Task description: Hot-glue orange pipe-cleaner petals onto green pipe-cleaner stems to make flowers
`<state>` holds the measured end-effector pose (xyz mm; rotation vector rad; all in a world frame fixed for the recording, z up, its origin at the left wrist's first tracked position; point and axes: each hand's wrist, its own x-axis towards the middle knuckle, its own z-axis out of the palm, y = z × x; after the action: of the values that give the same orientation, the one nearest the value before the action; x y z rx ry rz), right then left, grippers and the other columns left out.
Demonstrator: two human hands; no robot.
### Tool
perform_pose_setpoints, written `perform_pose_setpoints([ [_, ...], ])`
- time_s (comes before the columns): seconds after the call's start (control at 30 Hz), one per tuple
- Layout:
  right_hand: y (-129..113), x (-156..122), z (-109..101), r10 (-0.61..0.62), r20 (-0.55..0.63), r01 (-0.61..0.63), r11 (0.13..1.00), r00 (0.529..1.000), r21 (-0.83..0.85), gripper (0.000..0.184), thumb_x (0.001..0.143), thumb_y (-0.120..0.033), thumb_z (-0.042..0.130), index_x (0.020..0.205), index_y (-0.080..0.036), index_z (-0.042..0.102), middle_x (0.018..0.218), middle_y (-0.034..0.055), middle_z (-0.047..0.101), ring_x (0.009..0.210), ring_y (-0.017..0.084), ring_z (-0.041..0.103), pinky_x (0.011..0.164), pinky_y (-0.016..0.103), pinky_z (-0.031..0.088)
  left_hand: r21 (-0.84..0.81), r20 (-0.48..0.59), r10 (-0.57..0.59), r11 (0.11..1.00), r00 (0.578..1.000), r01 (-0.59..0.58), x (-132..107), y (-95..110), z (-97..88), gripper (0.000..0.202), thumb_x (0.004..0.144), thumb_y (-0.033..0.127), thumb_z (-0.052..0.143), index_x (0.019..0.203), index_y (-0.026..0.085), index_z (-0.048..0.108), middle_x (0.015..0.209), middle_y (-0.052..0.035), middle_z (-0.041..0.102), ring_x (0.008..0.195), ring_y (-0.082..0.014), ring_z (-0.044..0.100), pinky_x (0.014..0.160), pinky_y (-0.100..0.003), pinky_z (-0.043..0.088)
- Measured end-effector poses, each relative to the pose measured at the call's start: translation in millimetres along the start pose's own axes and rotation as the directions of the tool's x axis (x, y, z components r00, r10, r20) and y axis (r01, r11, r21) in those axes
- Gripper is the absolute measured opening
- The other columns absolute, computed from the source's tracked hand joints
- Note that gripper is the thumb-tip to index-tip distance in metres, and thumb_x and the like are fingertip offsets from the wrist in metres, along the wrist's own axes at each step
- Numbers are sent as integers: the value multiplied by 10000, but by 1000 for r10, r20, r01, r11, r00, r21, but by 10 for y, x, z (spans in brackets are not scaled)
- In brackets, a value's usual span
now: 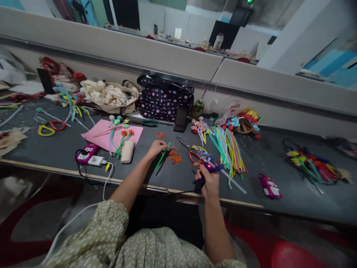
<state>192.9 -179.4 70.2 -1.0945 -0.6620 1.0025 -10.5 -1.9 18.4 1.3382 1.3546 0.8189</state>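
Note:
My left hand (156, 149) is closed in a pinch on a green pipe cleaner (160, 161), which slants down toward the table's front edge. Wrapped around a blue hot glue gun (213, 166) with a lit red light is my right hand (210, 182). Between the hands lies a loose pile of small orange pieces (175, 157), with a smaller orange pile (161, 135) behind it. Red-and-yellow-handled scissors (192, 154) lie just left of the glue gun, partly hidden. Orange flowers on green stems (122, 143) rest by a beige roll (128, 152).
Bundled coloured pipe cleaners (231, 149) lie to the right. A pink sheet (135, 134), a dark patterned bag (164, 100) and a phone (180, 120) are farther back. A white cable (107, 182) hangs over the front edge at the left; a magenta box (270, 186) sits right.

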Motion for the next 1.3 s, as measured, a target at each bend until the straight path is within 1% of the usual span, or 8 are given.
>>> perform_pose_setpoints([
  [0.13, -135, 178, 142, -11, 80, 8, 999, 997, 46, 239, 736, -344, 795, 881, -188, 686, 827, 25, 720, 459, 50, 453, 420, 211, 427, -551, 145, -46, 826, 988, 119, 19, 140, -201, 254, 573, 258, 851, 690, 137, 661, 598, 11, 605, 462, -54, 437, 481, -185, 347],
  [0.27, -83, 409, 260, -37, 141, 39, 999, 989, -11, 244, 740, -371, 790, 852, -184, 681, 793, 26, 722, 430, 57, 445, 390, 221, 437, -715, 255, -8, 672, 967, 194, 52, 250, -326, 318, 579, 174, 873, 838, 134, 691, 685, 3, 635, 504, -53, 497, 534, -196, 441],
  [0.4, 102, 739, 328, -95, 160, 113, 988, 983, -102, 255, 749, -412, 778, 766, -173, 691, 594, -8, 655, 374, 70, 451, 380, 230, 445, -732, 321, 38, 644, 946, 223, 88, 247, -308, 300, 624, 176, 866, 864, 111, 699, 681, 0, 622, 546, -69, 538, 569, -214, 476],
  [0.63, 410, 1190, 431, -99, 245, 158, 959, 965, -235, 297, 755, -465, 759, 787, -178, 692, 746, 32, 737, 360, 77, 493, 375, 246, 447, -727, 258, -58, 646, 964, 234, 275, 28, -96, 261, 607, 198, 850, 798, 129, 686, 687, -10, 644, 562, -88, 567, 564, -222, 482],
  [0.8, 698, 1210, 386, -127, 171, 180, 922, 977, -343, 294, 793, -474, 729, 772, -181, 730, 531, -14, 644, 387, 107, 525, 456, 254, 467, -684, 97, -2, 726, 995, 68, 357, -129, 86, 267, 590, 300, 851, 739, 143, 694, 600, 17, 600, 496, -66, 487, 504, -195, 373],
  [1.0, 787, 1118, 337, -116, 133, 164, 875, 984, -456, 276, 753, -477, 767, 815, -212, 725, 588, -23, 644, 447, 117, 535, 507, 276, 496, -593, 3, 57, 804, 998, -44, 255, -71, 145, 238, 670, 363, 794, 668, 165, 661, 535, 47, 494, 466, -61, 362, 465, -210, 248],
  [1.13, 810, 1085, 340, -149, 166, 211, 859, 975, -466, 271, 739, -462, 785, 812, -212, 711, 635, -13, 649, 561, 139, 588, 619, 294, 530, -531, -51, 89, 841, 995, -103, 198, -17, 131, 246, 678, 372, 791, 671, 163, 662, 576, 35, 529, 506, -69, 392, 501, -211, 277],
  [1.3, 813, 1096, 356, -71, 106, 111, 894, 992, -434, 387, 722, -562, 754, 777, -186, 686, 497, -40, 561, 431, 123, 506, 493, 278, 471, -502, -83, 143, 849, 986, -165, 180, -24, 107, 243, 682, 366, 802, 711, 160, 678, 618, 30, 561, 533, -66, 416, 527, -199, 304],
])
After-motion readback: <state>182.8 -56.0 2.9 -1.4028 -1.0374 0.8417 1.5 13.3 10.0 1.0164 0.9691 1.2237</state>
